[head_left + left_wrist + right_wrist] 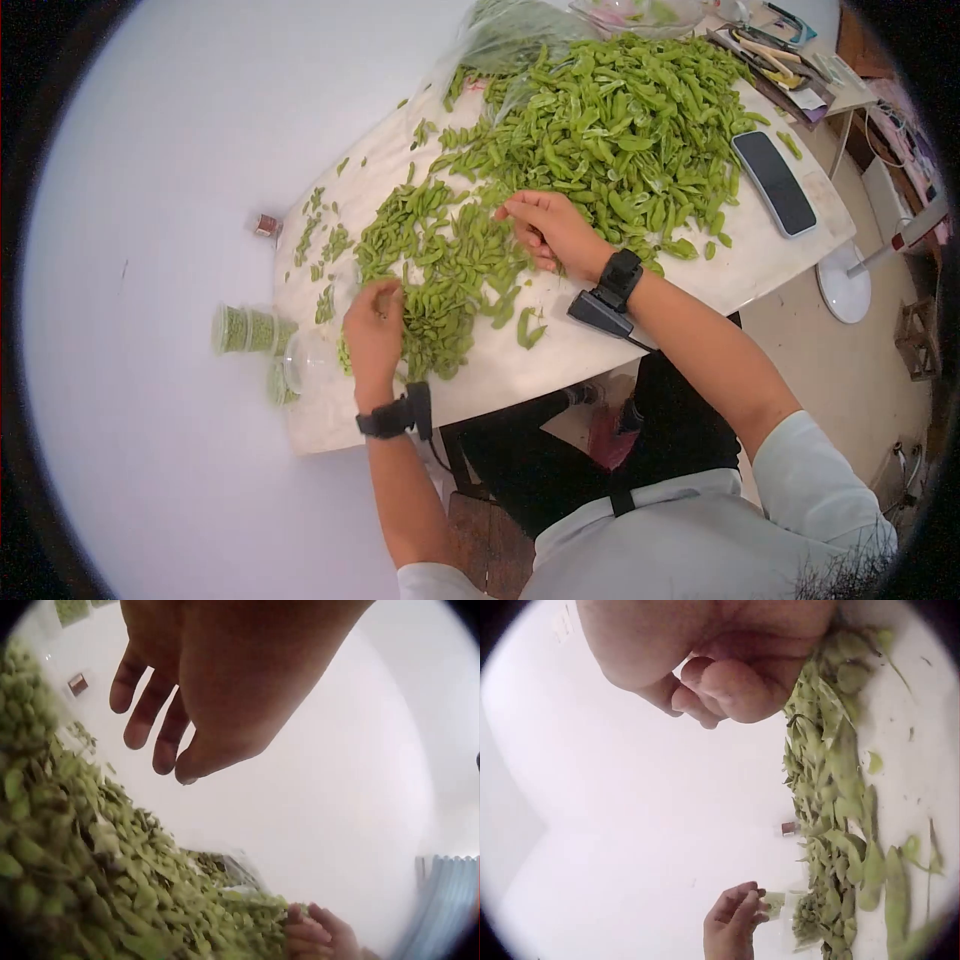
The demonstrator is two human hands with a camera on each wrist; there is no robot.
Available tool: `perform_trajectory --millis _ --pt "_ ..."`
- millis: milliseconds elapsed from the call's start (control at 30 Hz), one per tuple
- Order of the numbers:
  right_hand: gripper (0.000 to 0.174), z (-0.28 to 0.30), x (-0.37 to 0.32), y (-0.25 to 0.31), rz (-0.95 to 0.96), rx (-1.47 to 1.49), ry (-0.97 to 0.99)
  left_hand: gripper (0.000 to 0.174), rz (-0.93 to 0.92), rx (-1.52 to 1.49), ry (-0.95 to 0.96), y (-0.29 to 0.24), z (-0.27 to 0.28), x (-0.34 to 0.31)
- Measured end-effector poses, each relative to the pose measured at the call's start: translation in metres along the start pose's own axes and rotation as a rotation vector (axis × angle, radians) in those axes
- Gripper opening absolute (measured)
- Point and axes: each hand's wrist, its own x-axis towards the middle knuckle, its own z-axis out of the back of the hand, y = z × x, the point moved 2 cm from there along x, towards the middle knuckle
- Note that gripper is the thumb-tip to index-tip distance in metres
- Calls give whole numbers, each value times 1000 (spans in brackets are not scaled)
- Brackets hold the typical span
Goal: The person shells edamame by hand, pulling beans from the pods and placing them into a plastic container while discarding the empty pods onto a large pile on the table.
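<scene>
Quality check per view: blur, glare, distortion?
Head view: heavy fisheye with dark vignette, white backdrop washed out, pea pods sharp. Left wrist view: left hand close and soft, pods blurred at the left edge. Right wrist view: right hand out of focus, backdrop overexposed.

Left hand (373, 325) relaxed, right hand (550, 232) curled

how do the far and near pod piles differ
The far pile is larger and brighter green; the near pile is smaller and duller. The far pile reaches a plastic bag; the near pile lies between the left hand and right hand. Both are green pods on the white table.
</scene>
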Motion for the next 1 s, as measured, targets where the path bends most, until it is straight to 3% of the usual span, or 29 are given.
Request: perform_trajectory --millis 167,267,367,467,567,667,867,967,1000 --pt "23 -1 -1 3 19 -10 -11 19 45 87 156 -7 -36 21" --pt "24 2 1 1 27 2 16 21 -89 141 143 -11 -45 22" --pt "24 2 1 1 14 46 14 22 -182 -31 171 -18 -54 23" --pt "24 1 1 0 -17 41 5 24 -152 -116 257 -24 -59 26" --pt "23 1 1 0 -4 10 -1 23 -328 -22 343 -37 -64 22" --pt "23 2 0 -1 10 -19 -6 24 -381 243 192 -15 -59 31" --pt "23 2 2 -1 -11 -9 -29 20 -85 -22 285 -12 -21 19" --pt "23 1 2 -2 -22 -14 -13 20 114 -166 714 5 -9 -1" --pt "23 0 2 -2 -25 -21 -12 20 171 -167 776 2 -9 -4"
